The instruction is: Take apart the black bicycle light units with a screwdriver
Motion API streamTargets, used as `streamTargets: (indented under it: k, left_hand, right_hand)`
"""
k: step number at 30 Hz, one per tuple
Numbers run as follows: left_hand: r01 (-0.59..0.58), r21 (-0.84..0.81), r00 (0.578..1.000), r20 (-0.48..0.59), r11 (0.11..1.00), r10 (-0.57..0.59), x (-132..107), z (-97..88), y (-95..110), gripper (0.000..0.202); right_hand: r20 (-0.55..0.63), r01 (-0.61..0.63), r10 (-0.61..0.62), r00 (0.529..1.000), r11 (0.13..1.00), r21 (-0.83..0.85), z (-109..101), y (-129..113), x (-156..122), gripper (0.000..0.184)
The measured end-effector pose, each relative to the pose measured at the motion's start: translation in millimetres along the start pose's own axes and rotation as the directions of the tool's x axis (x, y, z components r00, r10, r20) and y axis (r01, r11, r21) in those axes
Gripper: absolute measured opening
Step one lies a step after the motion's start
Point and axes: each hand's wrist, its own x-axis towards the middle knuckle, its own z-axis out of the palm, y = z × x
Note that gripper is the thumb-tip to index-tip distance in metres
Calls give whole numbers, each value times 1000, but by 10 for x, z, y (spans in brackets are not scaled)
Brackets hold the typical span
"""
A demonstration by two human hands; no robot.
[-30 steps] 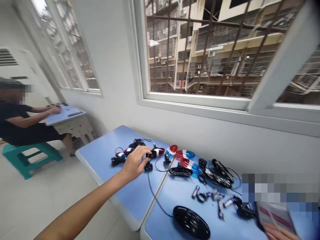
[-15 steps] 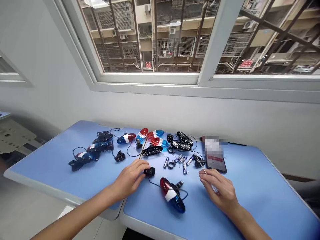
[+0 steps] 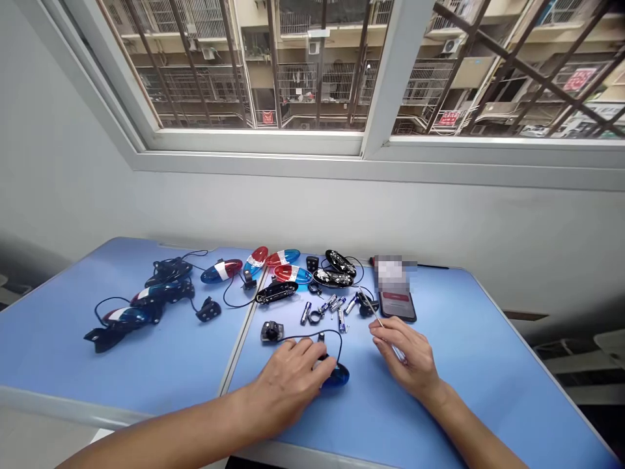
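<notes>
My left hand (image 3: 295,381) is closed over the near red-and-blue bicycle siren light (image 3: 338,376), covering most of it; only its blue end and part of its black mount show. A thin black cable runs from that light to a small black button unit (image 3: 271,331), which lies on the table beyond my left hand. In my right hand (image 3: 407,355) a slim metal rod-like tool (image 3: 372,307) is pinched between thumb and fingers, its tip pointing up and left. Whether it is a screwdriver or tweezers I cannot make out. Just past its tip lies a black clip part (image 3: 367,305).
Several small batteries (image 3: 341,319) and a black ring clamp (image 3: 315,317) lie mid-table. Behind them are more siren lights (image 3: 293,273) and black shell halves (image 3: 333,278). A phone (image 3: 398,306) lies at the right. Wrapped lights (image 3: 127,317) occupy the left table, across a seam.
My left hand has left the button unit and moved right onto the siren light, which now lies turned more level. My right hand keeps its tool. The view has shifted right.
</notes>
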Motion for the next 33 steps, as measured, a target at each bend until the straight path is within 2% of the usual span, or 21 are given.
streamTargets:
  k: [2, 3, 4, 5, 6, 7, 9, 10, 11, 12, 13, 15, 19, 23, 28, 30, 33]
  left_hand:
    - [69, -163, 996, -41, 984, -77, 28, -4, -61, 46]
    - [129, -296, 988, -46, 946, -149, 35, -30, -93, 45]
    - [204, -457, 969, -31, 866, -245, 41, -64, -124, 44]
    - [277, -626, 938, 13, 729, -346, 51, -101, -154, 46]
    - [322, -780, 902, 79, 536, -425, 65, -135, -181, 48]
    - [327, -895, 869, 159, 304, -468, 84, -162, -205, 51]
    - [247, -954, 853, 296, -168, -430, 134, -186, -241, 54]
    - [193, -915, 864, 330, -355, -381, 161, -184, -252, 53]
    - [149, -856, 877, 346, -496, -334, 188, -174, -260, 50]
    - [117, -797, 885, 354, -593, -301, 213, -156, -265, 46]
    - [94, -751, 891, 356, -654, -281, 234, -134, -268, 41]
    - [50, -708, 896, 343, -705, -281, 266, -80, -272, 33]
    - [20, -721, 896, 321, -692, -308, 302, 32, -275, 29]
    - [19, -745, 902, 300, -667, -309, 314, 91, -265, 35]
    - [80, -769, 905, 322, -634, -277, 272, 85, -281, 41]
    - [113, -818, 900, 324, -564, -290, 246, 87, -319, 45]
    - [168, -924, 895, 288, -342, -340, 216, 100, -390, 52]
  right_hand:
    - [-14, 0, 0, 1000, 1000, 1, -12, -2, 10, 19]
    - [-27, -3, 3, 1000, 1000, 5, -18, -4, 16, 19]
    - [-39, -11, 11, 999, 1000, 12, -23, -8, 23, 19]
    - [-50, -22, 23, 998, 999, 24, -27, -15, 31, 19]
    - [-59, -36, 38, 998, 999, 39, -29, -27, 41, 20]
    - [-66, -50, 54, 996, 997, 57, -28, -45, 53, 20]
    - [-68, -71, 78, 995, 993, 99, -17, -99, 83, 19]
    - [-58, -81, 88, 994, 989, 124, -7, -135, 101, 17]
    - [-42, -90, 97, 994, 984, 152, 8, -173, 121, 16]
    - [-18, -105, 110, 994, 978, 180, 28, -214, 144, 17]
    - [8, -124, 125, 992, 971, 206, 52, -254, 168, 20]
    - [46, -184, 178, 983, 952, 244, 116, -323, 224, 27]
    - [34, -279, 280, 960, 926, 255, 283, -383, 342, 18]
    - [9, -243, 250, 968, 932, 268, 433, -370, 373, 17]
    - [87, -243, 227, 970, 905, 350, 461, -334, 291, 15]
    - [116, -273, 247, 962, 886, 374, 420, -312, 277, 16]
    - [160, -264, 217, 963, 881, 392, 349, -277, 299, 26]
